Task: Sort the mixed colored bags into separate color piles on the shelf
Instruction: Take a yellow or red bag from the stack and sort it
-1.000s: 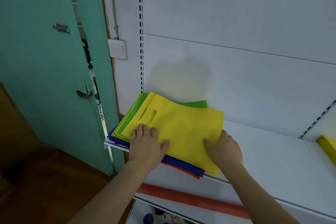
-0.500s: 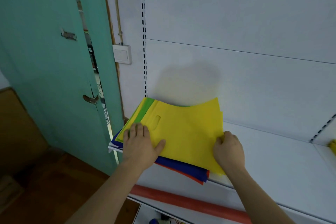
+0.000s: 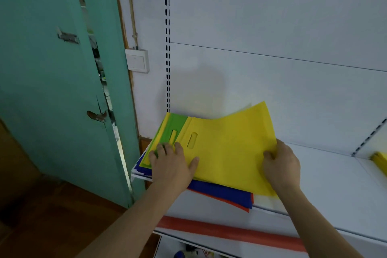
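— What's on the shelf there, at the left end?

— A mixed stack of flat bags; the top yellow bag is the biggest thing showing, matte cloth-like stuff with a slot handle cut near its left edge; its far right corner is curled up off the stack, towards the white back panel.

— And beneath it?

— A green bag with the same sort of slot handle peeks out on the left, with a strip of another yellow edge beyond it; lower down a blue bag sticks out at the front, and an orange bag shows as a thin edge under that; the stack overhangs the shelf's front lip a little.

— The hands?

— The left hand lies flat, fingers straight and spread, pressing the left side of the stack; fingertips on the green, thumb on the yellow. The right hand has its fingers curled round the top yellow bag's right edge, thumb on top, pinching it.

— Anything else about?

— More yellow bags at the far right of the shelf, well apart; a teal door stands on the left, a white wall switch beside it.
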Demonstrator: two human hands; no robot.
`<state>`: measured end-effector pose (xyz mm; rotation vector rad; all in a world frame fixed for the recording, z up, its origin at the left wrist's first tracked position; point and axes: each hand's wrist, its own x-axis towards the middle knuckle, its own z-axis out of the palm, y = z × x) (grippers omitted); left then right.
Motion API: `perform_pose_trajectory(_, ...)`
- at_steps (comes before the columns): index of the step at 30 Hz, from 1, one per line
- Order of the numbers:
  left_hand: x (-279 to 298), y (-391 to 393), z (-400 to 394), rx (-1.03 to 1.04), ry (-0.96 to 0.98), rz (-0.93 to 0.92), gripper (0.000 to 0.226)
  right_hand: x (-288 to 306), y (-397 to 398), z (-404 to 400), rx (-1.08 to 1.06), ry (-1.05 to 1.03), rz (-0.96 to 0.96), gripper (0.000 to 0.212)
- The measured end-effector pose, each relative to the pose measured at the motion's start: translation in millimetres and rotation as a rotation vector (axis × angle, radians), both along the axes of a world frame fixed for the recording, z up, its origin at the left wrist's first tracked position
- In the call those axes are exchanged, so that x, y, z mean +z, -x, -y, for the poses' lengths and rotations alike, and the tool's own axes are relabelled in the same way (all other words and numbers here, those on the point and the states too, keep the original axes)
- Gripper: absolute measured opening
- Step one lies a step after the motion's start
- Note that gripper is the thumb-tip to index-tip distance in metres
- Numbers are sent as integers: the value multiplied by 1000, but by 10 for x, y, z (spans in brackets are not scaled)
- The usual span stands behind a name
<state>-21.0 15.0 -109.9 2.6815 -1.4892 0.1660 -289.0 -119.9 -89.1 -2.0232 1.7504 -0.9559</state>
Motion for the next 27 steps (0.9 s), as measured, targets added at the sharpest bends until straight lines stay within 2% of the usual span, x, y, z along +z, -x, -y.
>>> perform_pose_trajectory(2, 46, -73, 44, -15, 60, -10, 95, -3, 71, -1, 19, 38, 39, 5)
perform_pose_trajectory(5, 154, -219, 204, -90, 165, -161, 87, 44, 178, -89, 60, 95, 158, 6)
perform_pose_trajectory(8, 276, -362, 380, -138, 280, -579, 75, 114, 271, -234, 89, 101, 308, 10)
perform_pose_trajectory(11, 385, -364, 477, -211, 405, -973, 40, 206, 326, -352, 73, 158, 383, 9)
perform_pose_trajectory(13, 462, -293, 508, -225, 539, -1112, 24, 271, 335, -406, 56, 204, 406, 17)
perform_pose_trajectory(15, 513, -234, 516, -245, 692, -1066, 17, 271, 345, -447, 32, 239, 415, 20)
perform_pose_trajectory(17, 509, -186, 514, -292, 766, -1011, 18, 210, 367, -485, 1, 225, 400, 17)
perform_pose_trajectory(23, 303, -8, 520, -320, 678, -956, 18, -59, 453, -580, -34, 71, 152, 21)
perform_pose_trajectory(27, 379, 167, 560, -342, 760, -888, 15, -14, 677, -608, -111, 178, 146, 20)
